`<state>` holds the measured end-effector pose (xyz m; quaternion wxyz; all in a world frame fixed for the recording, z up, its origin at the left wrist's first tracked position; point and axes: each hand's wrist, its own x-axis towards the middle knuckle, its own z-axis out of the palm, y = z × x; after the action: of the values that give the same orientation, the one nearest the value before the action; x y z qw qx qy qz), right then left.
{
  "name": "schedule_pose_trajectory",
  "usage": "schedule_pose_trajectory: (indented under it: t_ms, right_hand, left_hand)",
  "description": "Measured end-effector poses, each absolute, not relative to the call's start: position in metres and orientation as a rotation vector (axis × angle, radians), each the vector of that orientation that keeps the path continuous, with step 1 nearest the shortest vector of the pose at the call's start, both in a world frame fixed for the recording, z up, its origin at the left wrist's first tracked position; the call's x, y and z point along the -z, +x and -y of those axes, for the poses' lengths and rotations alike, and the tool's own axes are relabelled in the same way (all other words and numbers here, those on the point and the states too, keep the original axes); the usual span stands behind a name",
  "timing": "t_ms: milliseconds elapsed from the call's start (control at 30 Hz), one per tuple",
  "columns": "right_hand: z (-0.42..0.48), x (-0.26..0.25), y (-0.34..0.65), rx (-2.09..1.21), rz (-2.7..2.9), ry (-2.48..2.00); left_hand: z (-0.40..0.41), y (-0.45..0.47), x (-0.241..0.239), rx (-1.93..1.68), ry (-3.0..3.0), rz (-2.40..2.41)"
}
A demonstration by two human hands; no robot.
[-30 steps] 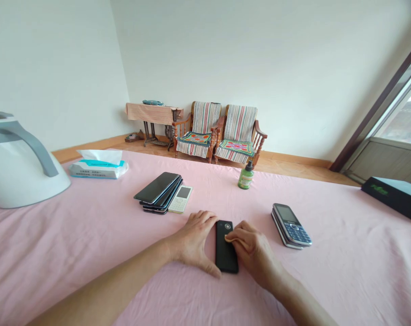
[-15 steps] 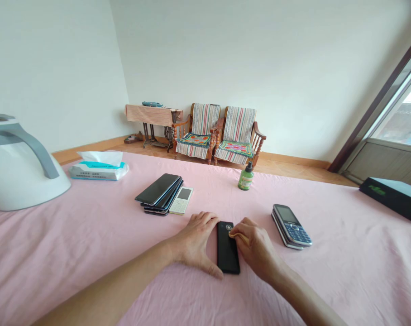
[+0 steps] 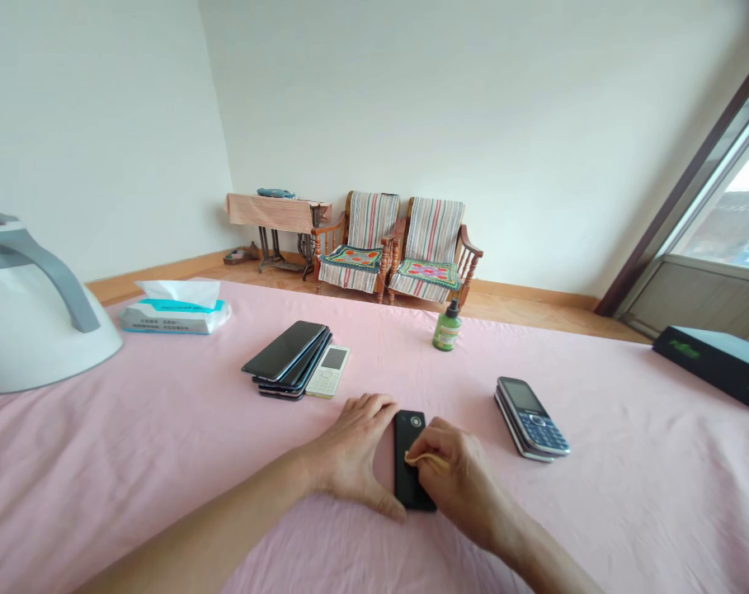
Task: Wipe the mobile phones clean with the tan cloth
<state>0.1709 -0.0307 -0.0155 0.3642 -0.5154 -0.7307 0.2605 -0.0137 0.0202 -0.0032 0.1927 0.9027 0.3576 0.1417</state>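
Observation:
A black phone (image 3: 407,441) lies face down on the pink tablecloth (image 3: 164,445), lens end away from me. My left hand (image 3: 355,454) rests against its left edge, fingers curved along the side and thumb at the near corner. My right hand (image 3: 454,478) is closed in a pinch on a small tan wad (image 3: 419,458), pressed on the middle of the phone's back. A stack of dark smartphones (image 3: 286,360) and a white keypad phone (image 3: 328,371) lie to the far left. Two stacked keypad phones (image 3: 531,417) lie to the right.
A green pump bottle (image 3: 447,326) stands beyond the phone. A tissue pack (image 3: 174,307) and a large white kettle (image 3: 31,313) are at the left, a dark box (image 3: 718,367) at the right edge. Two striped armchairs (image 3: 396,252) and a small table (image 3: 276,219) stand at the far wall.
My right hand has slid the tan wad from the lens end toward the middle of the phone's back. The left hand stays against the phone's side.

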Motion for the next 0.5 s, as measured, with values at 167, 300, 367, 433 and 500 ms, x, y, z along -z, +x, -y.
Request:
schedule_pose_trajectory:
  t_ms: [167,300,367,433,500]
  right_hand:
    - [0.035,0.008,0.172,-0.77,1.654,-1.405]
    - [0.034,-0.002,0.17,-0.863,1.533,-1.431]
    - [0.033,-0.005,0.17,-0.909,1.475,-1.428]
    - [0.031,-0.007,0.172,-0.987,1.41,-1.407]
    - [0.03,-0.007,0.174,-1.097,1.323,-1.371]
  left_hand:
    - [-0.011,-0.013,-0.001,-0.411,2.47,-1.056]
    - [-0.004,-0.009,-0.004,-0.506,2.379,-1.043]
    - [-0.001,-0.006,-0.004,-0.544,2.33,-1.036]
    - [0.0,-0.004,-0.003,-0.57,2.28,-1.029]
    - [0.0,-0.003,-0.002,-0.584,2.23,-1.008]
